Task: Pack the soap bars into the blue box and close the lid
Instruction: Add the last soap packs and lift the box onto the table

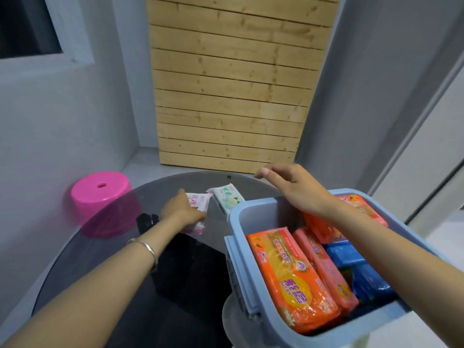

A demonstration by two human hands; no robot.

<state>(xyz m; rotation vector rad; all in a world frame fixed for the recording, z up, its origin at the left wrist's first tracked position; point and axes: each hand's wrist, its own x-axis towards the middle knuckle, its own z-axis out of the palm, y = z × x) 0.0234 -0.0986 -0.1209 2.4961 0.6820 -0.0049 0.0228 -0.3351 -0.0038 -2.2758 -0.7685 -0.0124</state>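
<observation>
Head view, looking down at a round dark glass tabletop [120,259].

Left hand [183,213]: stretched out over the middle of the tabletop, lying on the pink-wrapped soap bar [200,203]. Its fingers [179,195] are curled round the near end and side of the bar, which is flat on the glass. Silver bracelet [148,248] on this wrist.

White-and-green soap bar [227,199]: flat on the glass just beside the pink one, on its right. The two are close but a narrow gap shows between them. It lies near the far left corner of the blue box [238,247].

Blue box: stands at the right edge of the tabletop, top open. Lid not clearly seen.
- orange soap pack [291,280] on edge along the left wall
- pink soap pack [324,267] pressed against it on the right
- second orange pack [361,207] at the far end, partly under the right forearm
- blue-wrapped bars [364,270] low on the right side

Right hand [296,190]: in the air over the box's far rim, palm down. The fingers are loosely bent and relaxed, with nothing in them. The hand is not touching the box or either loose bar.

Surroundings: pink plastic stool [100,194] on the floor to the left, partly seen through the glass. Wooden slat panel [231,84] leaning on the grey wall behind.
</observation>
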